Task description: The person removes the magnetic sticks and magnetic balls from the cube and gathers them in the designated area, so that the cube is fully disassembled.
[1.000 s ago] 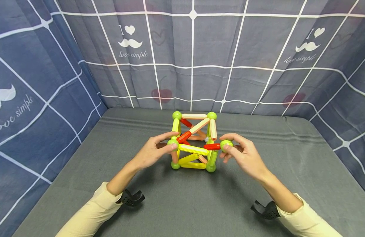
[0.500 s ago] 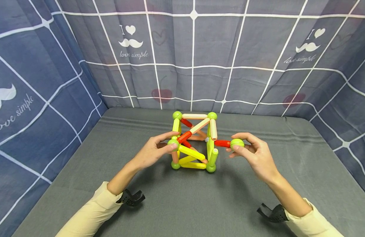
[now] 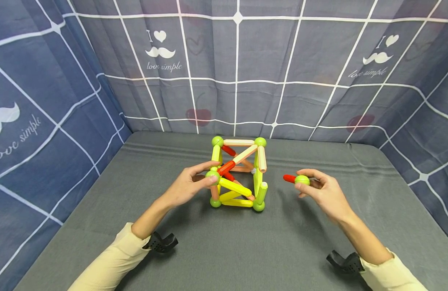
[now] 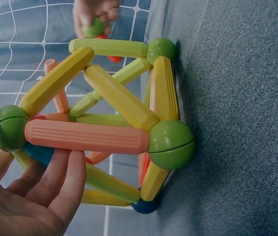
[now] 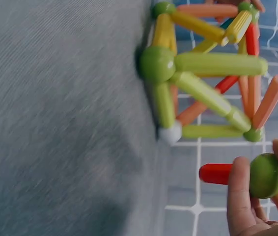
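A cube-like frame of coloured rods and balls (image 3: 237, 203) stands on the grey cloth. My left hand (image 3: 187, 185) pinches the green ball (image 3: 211, 176) at its upper front left corner; in the left wrist view, fingers also touch the salmon rod (image 4: 87, 136) beneath that ball. To the right, apart from the frame, my right hand (image 3: 327, 198) pinches another green ball (image 3: 302, 180), from which a red rod (image 3: 289, 178) points left. At the frame's front right corner a light green rod (image 3: 261, 193) stands up with its top end bare. Two yellow rods also end free near there.
Grey cloth (image 3: 224, 250) covers the table around the frame. A blue-grey curtain with white lines (image 3: 260, 52) rises behind and along both sides. Each wrist wears a black strap mount, one left (image 3: 162, 243) and one right (image 3: 345, 262).
My right hand has moved right, drawing the green ball and red rod away from the frame's front right corner. The upper front yellow rod has sagged at its right end. My left hand has stayed put.
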`<state>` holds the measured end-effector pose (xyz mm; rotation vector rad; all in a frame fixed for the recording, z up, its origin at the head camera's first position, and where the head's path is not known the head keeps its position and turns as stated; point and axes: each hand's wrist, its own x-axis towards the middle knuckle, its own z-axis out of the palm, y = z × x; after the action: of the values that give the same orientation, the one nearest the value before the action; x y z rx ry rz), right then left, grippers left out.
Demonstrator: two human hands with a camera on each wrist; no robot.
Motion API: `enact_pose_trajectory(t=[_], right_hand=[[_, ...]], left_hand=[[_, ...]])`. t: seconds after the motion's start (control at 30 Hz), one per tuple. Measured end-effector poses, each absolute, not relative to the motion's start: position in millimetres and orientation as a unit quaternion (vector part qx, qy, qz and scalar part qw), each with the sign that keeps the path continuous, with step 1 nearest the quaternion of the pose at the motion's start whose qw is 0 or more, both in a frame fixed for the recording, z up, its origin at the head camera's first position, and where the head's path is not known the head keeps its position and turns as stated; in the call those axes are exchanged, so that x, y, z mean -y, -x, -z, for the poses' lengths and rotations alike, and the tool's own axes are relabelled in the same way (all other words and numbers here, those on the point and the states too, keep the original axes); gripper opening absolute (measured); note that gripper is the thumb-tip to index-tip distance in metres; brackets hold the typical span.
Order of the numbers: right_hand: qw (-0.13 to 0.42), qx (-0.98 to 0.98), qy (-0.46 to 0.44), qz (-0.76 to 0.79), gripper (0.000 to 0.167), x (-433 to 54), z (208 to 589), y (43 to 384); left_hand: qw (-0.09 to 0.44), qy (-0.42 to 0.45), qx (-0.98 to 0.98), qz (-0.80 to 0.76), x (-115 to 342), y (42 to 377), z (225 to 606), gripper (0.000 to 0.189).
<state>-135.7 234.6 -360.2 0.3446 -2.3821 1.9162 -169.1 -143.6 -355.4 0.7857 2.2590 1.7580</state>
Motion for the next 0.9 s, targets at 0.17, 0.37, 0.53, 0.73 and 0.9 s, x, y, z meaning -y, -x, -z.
enact_pose_trajectory(t=[0.17,0.37,0.53,0.73,0.9], right_hand=[[-0.004,0.811,-0.073,-0.580,0.046,-245,371,141],[-0.033,0.849,-0.064,-0.524,0.050,-254,379,145],[-0.042,0.865,-0.070,-0.494,0.047,-255,382,147],[-0.042,0.880,-0.083,-0.465,0.043,-255,384,147],[-0.044,0.888,-0.085,-0.450,0.042,-254,385,146]], left_hand=[[0.089,-0.264,-0.754,-0.594,144,169,356,0.051],[0.089,-0.267,-0.751,-0.597,144,169,357,0.051],[0.087,-0.267,-0.753,-0.596,144,169,357,0.050],[0.088,-0.268,-0.749,-0.599,144,169,356,0.048],[0.090,-0.267,-0.749,-0.600,144,170,357,0.050]])
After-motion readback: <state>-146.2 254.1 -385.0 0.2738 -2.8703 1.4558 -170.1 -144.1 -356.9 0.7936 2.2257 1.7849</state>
